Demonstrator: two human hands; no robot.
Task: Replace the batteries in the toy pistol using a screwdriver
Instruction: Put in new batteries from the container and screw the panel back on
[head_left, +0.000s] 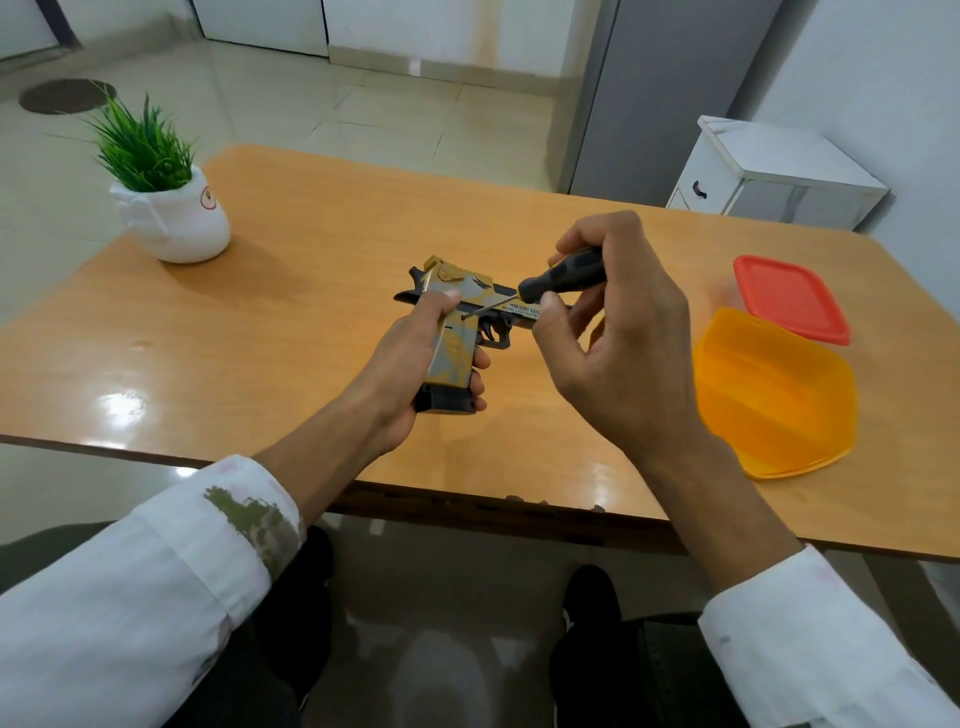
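A gold, grey and black toy pistol is held above the middle of the wooden table, muzzle to the right. My left hand wraps its grip from the left side. My right hand grips a screwdriver with a black handle. Its thin shaft slants down to the left, and the tip touches the pistol's side just above the grip. The pistol's far end is hidden behind my right hand.
An orange plastic container sits at the table's right front, with its red lid lying behind it. A white pot with a green plant stands at the far left corner. A white cabinet stands beyond the table.
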